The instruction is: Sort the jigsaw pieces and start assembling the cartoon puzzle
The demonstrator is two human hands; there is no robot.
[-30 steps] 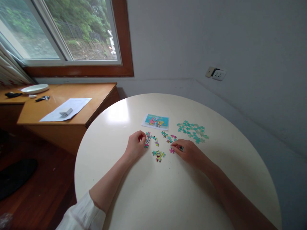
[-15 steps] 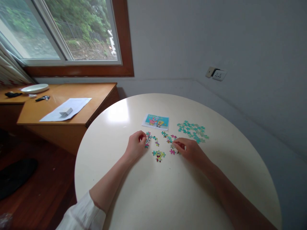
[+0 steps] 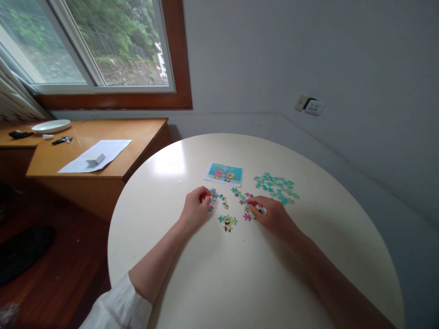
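Observation:
A joined group of jigsaw pieces (image 3: 227, 222) showing a yellow cartoon face lies on the table between my hands. My left hand (image 3: 197, 204) rests with curled fingers beside a small cluster of jigsaw pieces (image 3: 213, 195); whether it holds one is hidden. Over on the right, my right hand (image 3: 269, 211) has thumb and forefinger pinched at a colourful loose pile, seemingly on a jigsaw piece, though the fingertips partly cover it. A pink jigsaw piece (image 3: 247, 217) lies just below those fingertips. Behind the pieces is a picture card (image 3: 223, 173) with a pink and a yellow cartoon figure.
Many turquoise jigsaw pieces (image 3: 277, 187) are spread at the right of the round white table (image 3: 212, 283). A wooden desk (image 3: 113, 170) stands to the left, bearing a paper sheet (image 3: 111, 148), a small white box (image 3: 95, 159) and a white dish (image 3: 52, 126).
My right fingertips have shifted slightly up among the loose pieces, and more pieces show beneath the hand. My left hand has stayed nearly in place.

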